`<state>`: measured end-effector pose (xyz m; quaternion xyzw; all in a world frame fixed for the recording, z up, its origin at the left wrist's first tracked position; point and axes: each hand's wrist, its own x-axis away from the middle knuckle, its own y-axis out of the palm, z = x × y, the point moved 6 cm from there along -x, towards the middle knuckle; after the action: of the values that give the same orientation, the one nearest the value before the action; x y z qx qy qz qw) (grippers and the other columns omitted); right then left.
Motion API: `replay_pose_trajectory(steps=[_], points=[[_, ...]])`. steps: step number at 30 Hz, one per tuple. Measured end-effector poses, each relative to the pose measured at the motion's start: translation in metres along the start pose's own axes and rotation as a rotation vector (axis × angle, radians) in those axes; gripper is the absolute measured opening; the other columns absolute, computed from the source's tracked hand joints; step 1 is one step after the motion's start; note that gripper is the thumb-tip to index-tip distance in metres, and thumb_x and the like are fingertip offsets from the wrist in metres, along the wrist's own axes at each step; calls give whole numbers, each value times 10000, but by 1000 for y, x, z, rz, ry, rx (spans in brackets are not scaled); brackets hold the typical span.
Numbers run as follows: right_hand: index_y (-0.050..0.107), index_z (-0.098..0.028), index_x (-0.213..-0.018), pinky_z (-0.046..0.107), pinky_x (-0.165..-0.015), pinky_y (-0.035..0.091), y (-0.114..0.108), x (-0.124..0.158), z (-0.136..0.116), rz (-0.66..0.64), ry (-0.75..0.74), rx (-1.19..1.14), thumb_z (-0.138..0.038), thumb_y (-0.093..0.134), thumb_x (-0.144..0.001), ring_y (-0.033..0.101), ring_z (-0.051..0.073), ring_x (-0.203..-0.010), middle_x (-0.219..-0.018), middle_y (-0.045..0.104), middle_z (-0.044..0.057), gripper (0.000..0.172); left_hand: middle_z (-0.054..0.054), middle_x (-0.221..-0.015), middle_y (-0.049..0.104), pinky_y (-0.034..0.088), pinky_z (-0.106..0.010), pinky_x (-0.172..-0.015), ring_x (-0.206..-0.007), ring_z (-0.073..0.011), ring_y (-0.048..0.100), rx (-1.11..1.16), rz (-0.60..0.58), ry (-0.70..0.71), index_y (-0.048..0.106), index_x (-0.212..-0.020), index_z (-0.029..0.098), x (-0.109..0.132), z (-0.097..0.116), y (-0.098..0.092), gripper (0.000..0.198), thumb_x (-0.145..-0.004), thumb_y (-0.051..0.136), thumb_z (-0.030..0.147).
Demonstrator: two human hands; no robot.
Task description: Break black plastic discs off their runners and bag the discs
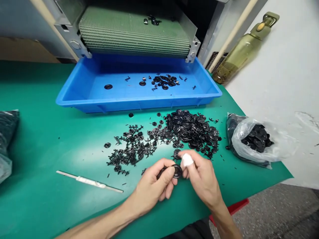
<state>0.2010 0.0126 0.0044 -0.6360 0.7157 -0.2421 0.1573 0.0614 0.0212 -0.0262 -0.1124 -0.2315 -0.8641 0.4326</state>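
My left hand is closed around black round plastic discs, with one ringed disc showing at the fingertips. Just to its right, my right hand has its fingers curled together, a white covering on the thumb. Whatever those right fingers may hold is hidden. A small black wheel-like part shows beside the right index fingertip. Beyond both hands lies a heap of black discs. Left of the heap, small black branched pieces are scattered over the green table.
A blue tray with several black parts stands under the end of a green conveyor belt. At right are an open plastic bag of black discs and a green bottle. A thin white-handled tool lies left; another bag sits at the left edge.
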Motion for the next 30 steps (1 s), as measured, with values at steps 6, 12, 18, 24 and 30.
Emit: replay_pose_trajectory(steps=[6, 12, 18, 24, 30], points=[[616, -218, -1118, 281, -664, 440, -1, -13, 2, -18, -114, 432, -147, 438, -863, 592, 168, -757, -980, 605, 49, 319, 6, -727, 616, 256, -128, -335, -420, -34, 425, 440, 14, -32, 603, -1049, 183, -8, 8, -10, 277, -879, 619, 402], [575, -200, -1127, 271, -640, 465, -8, -8, 7, 76, -99, 318, -166, 463, -870, 575, 149, -683, -857, 600, 17, 283, -17, -678, 649, 224, -134, -317, -348, -23, 421, 374, -67, -68, 589, -870, 159, -7, 7, -7, 233, -878, 627, 389], [672, -213, -1099, 291, -709, 503, -18, -2, 0, 135, -128, 185, -177, 432, -909, 651, 181, -808, -936, 680, 54, 308, -1, -728, 622, 226, -155, -348, -402, -35, 388, 165, -58, -78, 547, -1055, 176, -4, 2, 0, 304, -909, 558, 442], [704, -214, -973, 230, -588, 529, -7, 6, -2, 11, 62, -207, -188, 561, -810, 667, 146, -665, -800, 703, 9, 218, 66, -514, 523, 217, -169, -375, -373, -44, 290, -49, -58, -30, 515, -917, 185, -2, 4, 5, 333, -905, 512, 517], [682, -198, -878, 215, -604, 484, 1, 0, -9, -164, -42, -177, -96, 506, -777, 623, 119, -684, -837, 658, 5, 227, 69, -481, 496, 223, -177, -376, -373, -58, 291, -66, -15, -10, 516, -838, 195, -2, 4, 1, 344, -919, 467, 526]])
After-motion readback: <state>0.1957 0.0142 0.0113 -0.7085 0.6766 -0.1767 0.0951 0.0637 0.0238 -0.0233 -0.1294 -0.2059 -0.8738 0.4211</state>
